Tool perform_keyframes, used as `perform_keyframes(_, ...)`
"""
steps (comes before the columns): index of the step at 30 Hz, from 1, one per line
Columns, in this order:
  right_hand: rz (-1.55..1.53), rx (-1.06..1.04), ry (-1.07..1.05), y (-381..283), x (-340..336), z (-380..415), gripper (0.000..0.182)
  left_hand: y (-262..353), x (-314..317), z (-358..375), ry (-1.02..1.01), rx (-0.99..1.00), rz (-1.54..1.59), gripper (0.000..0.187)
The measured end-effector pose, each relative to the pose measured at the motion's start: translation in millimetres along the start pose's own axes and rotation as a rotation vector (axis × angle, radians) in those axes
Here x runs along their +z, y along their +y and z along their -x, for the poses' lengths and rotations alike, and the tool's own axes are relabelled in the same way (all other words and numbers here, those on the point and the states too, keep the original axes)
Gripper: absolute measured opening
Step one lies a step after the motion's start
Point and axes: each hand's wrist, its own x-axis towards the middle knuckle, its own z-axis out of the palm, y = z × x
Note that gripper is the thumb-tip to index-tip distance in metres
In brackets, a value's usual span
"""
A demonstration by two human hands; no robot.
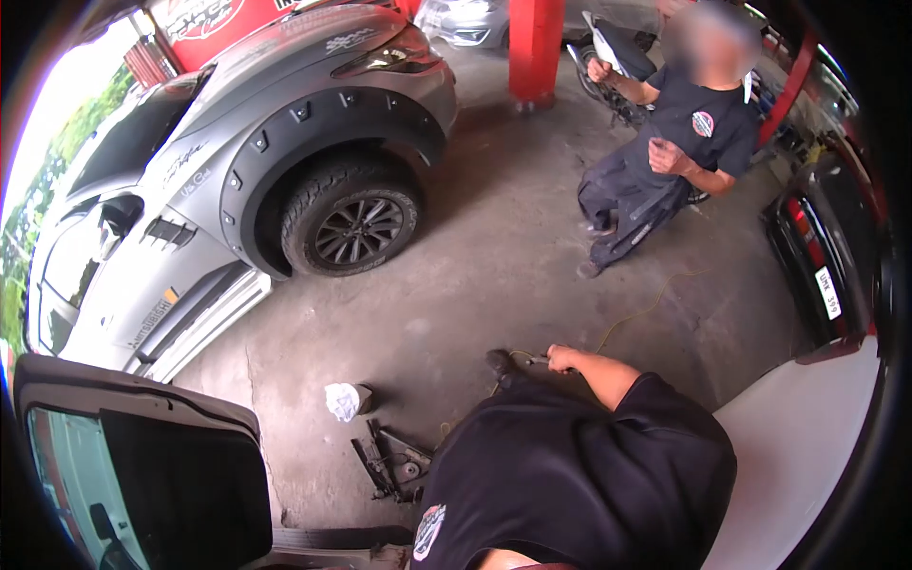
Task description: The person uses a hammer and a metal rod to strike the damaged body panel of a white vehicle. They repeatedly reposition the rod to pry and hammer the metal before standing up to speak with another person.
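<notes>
My right hand (562,359) reaches out over the floor, its fingers closed around a small grey metal tool (538,360) whose exact kind is too small to tell. Just past the tool's tip is my dark shoe (501,364). A thin yellow hose or cord (622,321) runs over the floor close to this hand. My left hand is out of view, and my black shirt (579,465) fills the lower middle. Left of my body, a dark metal scissor-type mechanism, like a window regulator (394,460), lies on the floor beside a container with white cloth (347,401).
A co-worker in dark clothes (708,133) stands ahead on the right, both hands raised. A silver pickup or SUV (204,223) is at the left. An open vehicle door (180,475) is at lower left. A red pillar (534,52), a motorbike (617,57) and a black car rear (822,247) stand around.
</notes>
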Motion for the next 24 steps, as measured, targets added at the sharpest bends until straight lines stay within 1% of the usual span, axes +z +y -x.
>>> perform_keyframes(2, 0.052, -0.091, -0.036, -7.2, -4.4, -13.7, 0.033, 0.7, 0.0, -5.4, 0.006, 0.009, -0.013, 0.033)
perform_keyframes(3, 0.053, -0.096, -0.036, -12.5, -8.4, -14.9, 0.033, 0.7, -0.8, -7.1, 0.006, 0.012, -0.018, 0.033)
perform_keyframes(5, 0.117, -0.197, 0.033, -23.9, -11.5, -17.0, 0.034, -1.2, -1.5, -10.6, 0.013, 0.024, -0.031, 0.032)
perform_keyframes(6, 0.122, -0.2, 0.03, -29.2, -13.1, -15.6, 0.034, 1.6, -1.3, -12.2, 0.009, 0.029, -0.036, 0.032)
perform_keyframes(8, 0.086, -0.176, 0.076, -46.1, -26.5, -2.1, 0.02, 2.6, -1.9, -13.2, 0.016, 0.036, -0.046, 0.031)
perform_keyframes(9, 0.093, -0.182, 0.081, -47.7, -29.4, -7.9, 0.02, 2.5, -0.8, -13.5, 0.016, 0.04, -0.05, 0.031)
perform_keyframes(11, 0.154, -0.167, 0.038, -43.9, -21.6, -26.3, 0.037, -4.0, -9.4, -18.3, 0.034, 0.049, -0.076, 0.031)
perform_keyframes(12, 0.238, -0.177, -0.083, -29.8, -13.2, -63.0, 0.032, -1.9, 1.1, -18.9, 0.046, 0.034, -0.075, 0.03)
perform_keyframes(13, 0.407, -0.408, 0.233, -15.6, -7.8, -76.1, 0.025, 1.7, 11.9, -17.7, 0.073, 0.002, -0.082, 0.03)
perform_keyframes(14, 0.206, -0.27, 0.043, -25.8, -19.5, -50.5, 0.025, -2.8, 7.9, -24.8, 0.085, -0.003, -0.1, 0.03)
perform_keyframes(15, 0.209, -0.239, 0.018, -24.9, -20.8, -43.3, 0.026, -8.5, 5.1, -33.3, 0.084, 0.008, -0.11, 0.03)
perform_keyframes(16, 0.301, -0.221, 0.026, -26.8, -20.3, -40.8, 0.024, -11.9, 4.9, -41.7, 0.076, 0.033, -0.119, 0.029)
perform_keyframes(17, 0.284, -0.134, -0.041, -26.7, -20.3, -40.0, 0.029, -16.3, 1.8, -50.3, 0.063, 0.062, -0.132, 0.029)
perform_keyframes(18, 0.271, -0.046, -0.102, -43.5, -36.7, -14.0, 0.035, -20.7, 1.2, -56.6, 0.051, 0.082, -0.137, 0.029)
perform_keyframes(19, 0.299, -0.069, -0.059, -53.3, -44.0, 7.2, 0.035, -24.5, 0.2, -61.7, 0.044, 0.095, -0.139, 0.029)
perform_keyframes(23, 0.274, -0.058, -0.068, -33.9, -31.0, -14.4, 0.037, -42.2, -8.1, -76.2, 0.014, 0.151, -0.143, 0.028)
perform_keyframes(24, 0.28, -0.102, -0.036, -31.1, -29.1, -16.6, 0.034, -47.0, -8.4, -74.8, 0.012, 0.151, -0.145, 0.028)
